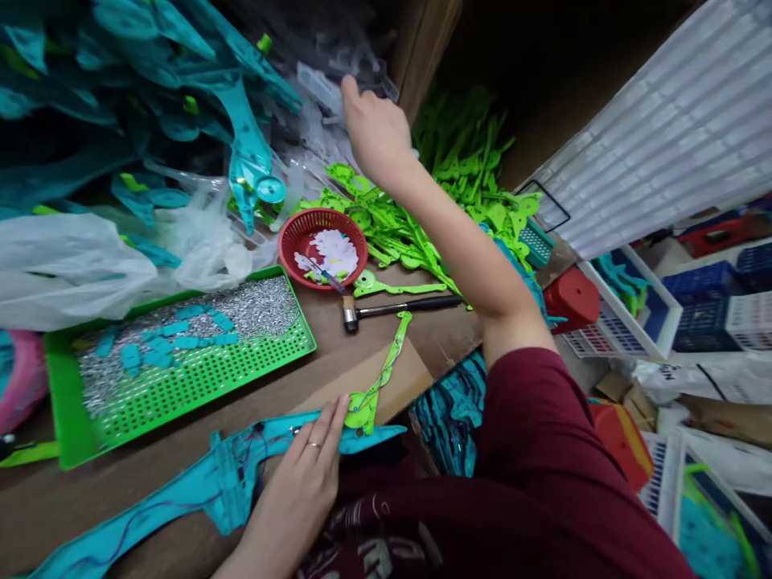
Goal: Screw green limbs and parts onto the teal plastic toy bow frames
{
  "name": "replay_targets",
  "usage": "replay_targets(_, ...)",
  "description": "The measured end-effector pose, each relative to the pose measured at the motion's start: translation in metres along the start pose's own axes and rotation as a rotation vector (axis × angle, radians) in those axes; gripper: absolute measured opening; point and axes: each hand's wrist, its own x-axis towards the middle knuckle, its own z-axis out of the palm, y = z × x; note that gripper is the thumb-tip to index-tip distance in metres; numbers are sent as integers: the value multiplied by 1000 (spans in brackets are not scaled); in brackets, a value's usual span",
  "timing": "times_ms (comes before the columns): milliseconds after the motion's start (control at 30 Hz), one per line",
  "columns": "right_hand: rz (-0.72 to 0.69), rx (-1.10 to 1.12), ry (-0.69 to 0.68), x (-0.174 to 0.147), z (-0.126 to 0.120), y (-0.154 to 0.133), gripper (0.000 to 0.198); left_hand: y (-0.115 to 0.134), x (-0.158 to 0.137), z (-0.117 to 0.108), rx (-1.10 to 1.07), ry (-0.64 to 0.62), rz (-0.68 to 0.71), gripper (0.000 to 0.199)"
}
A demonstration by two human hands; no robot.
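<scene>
My left hand (pixel 310 462), with a ring on one finger, lies over a long blue plastic shell (pixel 174 486) and grips its near end; the thumb is hidden. Thin dark wires run inside the shell. At its fingertips, a flat lime-green plastic arm (pixel 362 410) with a wire along it lies across the shell. My right hand (pixel 377 133) is stretched out to the back over a heap of clear plastic pieces (pixel 319 121). Its fingers are curled, and whatever they hold is hidden. A hammer (pixel 398 307) lies between the two hands.
A red basket (pixel 289 233) holds small white pieces. Left of it, a green tray (pixel 199 398) carries metal screws and blue bits. Blue shells (pixel 247 137) pile up at the back left, lime-green parts (pixel 416 225) behind the hammer. Crates (pixel 669 322) stand at right.
</scene>
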Motion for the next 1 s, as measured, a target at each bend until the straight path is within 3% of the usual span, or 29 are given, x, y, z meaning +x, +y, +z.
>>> replay_targets(33,-61,-50,8,-29,-6,8,26,0,-1,1,-7,6,1,46)
replay_targets(133,-253,-256,-15,-138,-11,48,32,2,-2,3,-50,24,-5,47)
replay_targets(233,-309,-375,-9,-247,0,99,29,4,-2,1,-94,4,-48,46)
replay_targets(300,-398,-364,-49,-299,15,122,30,3,-2,-1,-114,-28,-60,46)
replay_targets(367,-570,-267,-148,-331,31,126,24,2,-2,-3,-133,-58,-41,47)
replay_targets(533,-772,-132,-253,-342,62,99,19,0,-4,0,-128,-44,-51,47)
replay_targets(700,-885,-109,-101,-343,83,101,21,1,-3,3,-115,-23,-36,51)
replay_targets(1000,-882,-24,67,-349,108,106,21,4,-1,0,-38,-19,-49,48)
